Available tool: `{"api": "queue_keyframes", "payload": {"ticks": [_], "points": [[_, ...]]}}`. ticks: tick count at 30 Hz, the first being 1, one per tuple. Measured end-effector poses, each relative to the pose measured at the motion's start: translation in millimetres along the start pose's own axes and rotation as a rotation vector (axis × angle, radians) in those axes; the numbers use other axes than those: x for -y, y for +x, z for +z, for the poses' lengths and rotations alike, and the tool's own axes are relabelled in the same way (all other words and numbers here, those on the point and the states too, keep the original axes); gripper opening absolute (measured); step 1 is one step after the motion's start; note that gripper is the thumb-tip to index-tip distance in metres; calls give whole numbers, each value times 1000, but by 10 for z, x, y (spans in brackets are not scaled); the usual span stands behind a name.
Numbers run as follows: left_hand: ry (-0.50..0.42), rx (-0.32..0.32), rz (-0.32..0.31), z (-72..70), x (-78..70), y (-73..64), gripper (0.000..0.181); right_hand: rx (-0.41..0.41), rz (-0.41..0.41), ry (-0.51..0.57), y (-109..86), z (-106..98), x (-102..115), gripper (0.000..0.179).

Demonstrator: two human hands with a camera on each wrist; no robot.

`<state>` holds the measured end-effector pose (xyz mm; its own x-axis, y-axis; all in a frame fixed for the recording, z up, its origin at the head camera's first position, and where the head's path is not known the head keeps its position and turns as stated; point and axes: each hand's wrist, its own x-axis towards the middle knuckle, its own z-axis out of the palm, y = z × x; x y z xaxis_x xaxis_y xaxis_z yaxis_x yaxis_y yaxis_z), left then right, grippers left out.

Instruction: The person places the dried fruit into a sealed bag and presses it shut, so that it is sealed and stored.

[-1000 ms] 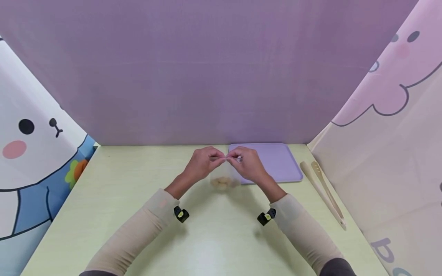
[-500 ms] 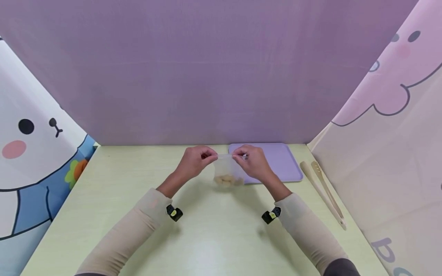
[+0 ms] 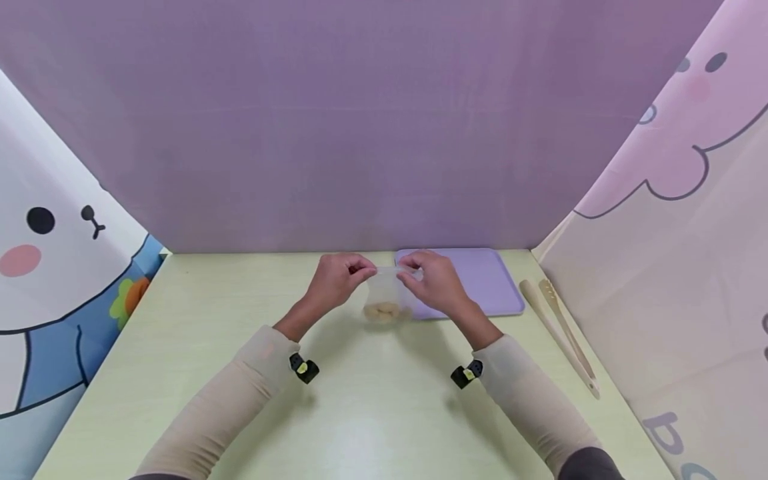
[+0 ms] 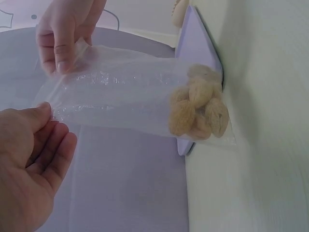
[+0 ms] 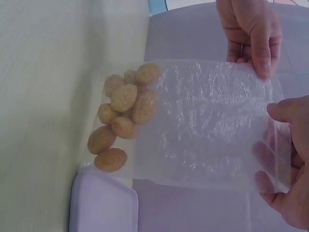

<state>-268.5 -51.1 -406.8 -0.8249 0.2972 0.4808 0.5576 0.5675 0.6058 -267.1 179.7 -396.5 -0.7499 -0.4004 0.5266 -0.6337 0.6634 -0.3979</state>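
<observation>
A clear plastic zip bag [image 3: 384,288] hangs upright above the table, its mouth at the top. Several tan, oval, rough-shelled nuts, like walnuts [image 4: 200,99], lie at its bottom. My left hand [image 3: 338,280] pinches the left end of the top strip between thumb and forefinger. Further right along the same edge, my right hand [image 3: 435,281] pinches the strip, with a short end of the bag sticking out past its fingers. In the right wrist view, some right-hand fingers show through the film behind the bag, the thumb in front.
A lilac tray [image 3: 486,283] lies at the back of the table, partly behind the bag and right hand. To its right lie a long wooden utensil [image 3: 561,337] and a slotted one [image 3: 555,300]. A purple backdrop [image 3: 348,133] rises behind the pale table [image 3: 360,413].
My hands, close together at first, have moved apart along the bag's top edge. Since then my right hand has shifted slightly left, and the nuts at the bottom have swung left.
</observation>
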Motion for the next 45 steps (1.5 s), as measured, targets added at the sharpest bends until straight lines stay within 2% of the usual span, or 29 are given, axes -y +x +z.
{"api": "queue_keyframes", "payload": {"ticks": [4, 11, 17, 26, 31, 45], "points": [[-11, -2, 16, 11, -18, 0, 9, 30, -21, -21, 53, 25, 80, 18], [-17, -11, 33, 24, -52, -2, 10, 79, -65, -68, 156, 49, 228, 12], [-20, -3, 41, 3, -61, -13, 10, 104, -86, -106, 176, 20, 277, 11], [-4, -3, 55, -36, -24, -30, 10, 110, -178, -238, 159, 10, 152, 10], [8, -5, 52, -60, -7, -42, 8, 94, -202, -278, 121, -3, 74, 10], [17, -14, 32, -94, 26, -51, 9, 130, -132, -305, -14, -135, -112, 10]]}}
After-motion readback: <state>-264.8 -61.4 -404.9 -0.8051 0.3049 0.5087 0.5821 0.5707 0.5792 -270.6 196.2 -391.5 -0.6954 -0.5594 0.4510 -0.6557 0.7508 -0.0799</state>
